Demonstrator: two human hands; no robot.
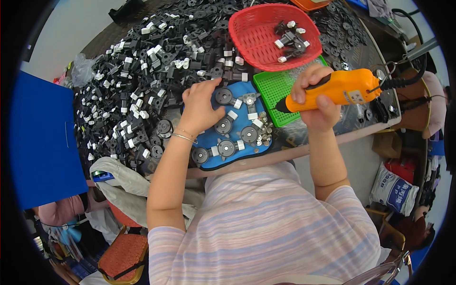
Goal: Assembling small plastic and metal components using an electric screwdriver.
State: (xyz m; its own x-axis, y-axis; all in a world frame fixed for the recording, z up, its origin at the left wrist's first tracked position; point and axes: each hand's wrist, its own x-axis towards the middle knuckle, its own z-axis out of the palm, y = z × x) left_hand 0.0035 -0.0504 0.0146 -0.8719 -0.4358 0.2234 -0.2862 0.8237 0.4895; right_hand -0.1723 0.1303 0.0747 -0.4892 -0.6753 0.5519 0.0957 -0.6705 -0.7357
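Observation:
My right hand (pixel 314 97) is wrapped around an orange electric screwdriver (pixel 346 87) with a black cord. Its dark tip points left, over the edge of the green basket (pixel 265 91). At the left edge of a blue mat (pixel 247 151), my left hand (pixel 201 105) reaches forward, fingers stretched and thumb apart. Its fingertips are by the black parts. Several black caster-like parts with round discs and white tabs lie on the mat, one (pixel 223 126) just below my left thumb. Small silvery metal pieces (pixel 264 129) are heaped on the mat's right side.
A large pile of black and white parts (pixel 137 85) covers the table's left and back. The red basket (pixel 247 40) holds a few assembled parts. Black discs (pixel 344 31) lie at the far right. A grey cloth (pixel 118 175) hangs at the near left edge.

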